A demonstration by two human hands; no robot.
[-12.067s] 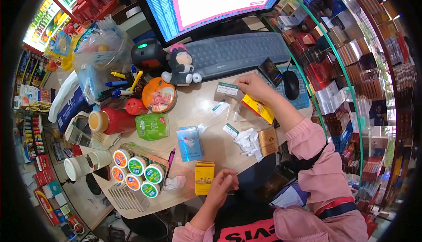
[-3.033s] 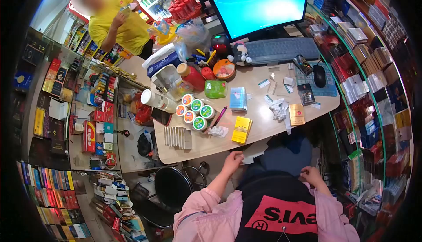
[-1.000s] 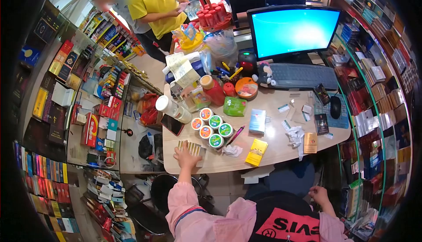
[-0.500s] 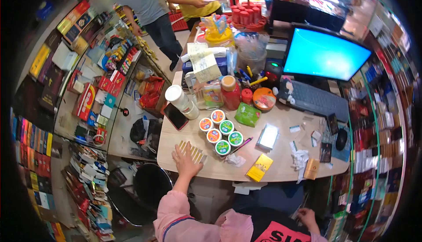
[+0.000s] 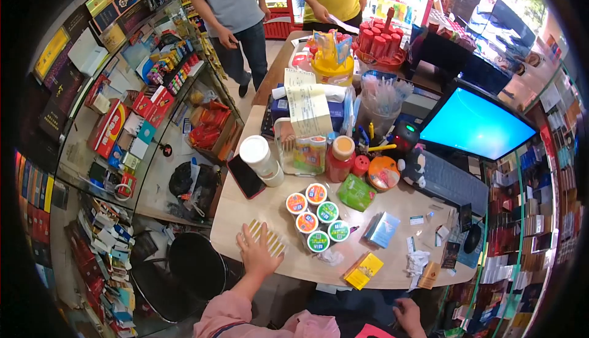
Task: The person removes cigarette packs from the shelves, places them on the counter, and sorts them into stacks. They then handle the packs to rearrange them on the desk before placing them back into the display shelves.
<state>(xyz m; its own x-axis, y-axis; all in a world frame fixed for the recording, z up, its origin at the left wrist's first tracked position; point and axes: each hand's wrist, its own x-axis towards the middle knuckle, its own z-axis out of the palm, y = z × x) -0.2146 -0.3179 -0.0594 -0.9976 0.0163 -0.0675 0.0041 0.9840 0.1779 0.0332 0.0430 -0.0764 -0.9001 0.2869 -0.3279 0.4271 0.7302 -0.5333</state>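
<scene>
My left hand (image 5: 260, 256) lies with spread fingers on a flat, gold-striped clear pack (image 5: 270, 238) at the table's front left edge. To its right stand several round-lidded cups (image 5: 318, 214), some orange and some green. My right hand (image 5: 407, 314) hangs below the table's front edge, fingers loosely curled and apart, with nothing seen in it. Between the hands lies a yellow box (image 5: 363, 271), with a light blue box (image 5: 382, 230) behind it.
A black phone (image 5: 246, 177) and a white canister (image 5: 261, 160) stand behind the pack. Farther back are a red-brown jar (image 5: 340, 159), a clear container (image 5: 302, 147) and a keyboard (image 5: 448, 175) below a lit monitor (image 5: 477, 123). Two people stand across the table.
The camera view has shifted, so the table sits lower and the people show more. My left hand still rests on the striped pack. My right hand appears lower and slightly left.
</scene>
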